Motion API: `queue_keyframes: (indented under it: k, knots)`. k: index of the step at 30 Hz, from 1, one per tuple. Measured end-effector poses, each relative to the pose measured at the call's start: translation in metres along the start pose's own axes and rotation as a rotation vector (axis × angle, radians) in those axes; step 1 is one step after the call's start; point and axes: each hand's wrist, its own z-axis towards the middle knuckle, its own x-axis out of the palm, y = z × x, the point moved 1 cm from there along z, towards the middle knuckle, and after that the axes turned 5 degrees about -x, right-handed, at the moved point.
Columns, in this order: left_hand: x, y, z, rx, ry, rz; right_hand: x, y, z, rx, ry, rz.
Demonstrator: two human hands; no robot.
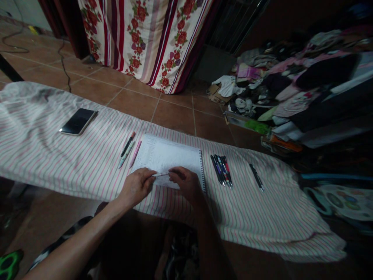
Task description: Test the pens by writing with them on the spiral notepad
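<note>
Both my hands hold one pale pen crosswise over the near edge of a spiral notebook. My left hand pinches its left end and my right hand pinches its right end. The notebook lies open on a board covered with pink-striped cloth. Three pens lie left of the notebook, the rightmost one pink. A bunch of several dark pens lies right of it, and a single black pen further right.
A dark phone rests on the cloth at the left. A floral striped mattress stands on the tiled floor behind. A heap of clothes and clutter fills the right side. A cable runs over the floor at the back left.
</note>
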Motion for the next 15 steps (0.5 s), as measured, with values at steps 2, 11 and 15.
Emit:
queue_keyframes:
  k: [2,11,15]
  knots:
    - [0.0000,0.0005,-0.0004,0.013,0.002,0.019,-0.0002,0.0003,-0.0002,-0.004,0.017,-0.022]
    - [0.0035,-0.0006,-0.0039,0.071,-0.048,0.073,-0.0010,0.0066,-0.0014,-0.051,0.066,-0.128]
    - [0.0036,-0.0021,-0.0046,0.111,-0.067,0.091,-0.0012,0.0075,-0.0015,-0.059,0.085,-0.172]
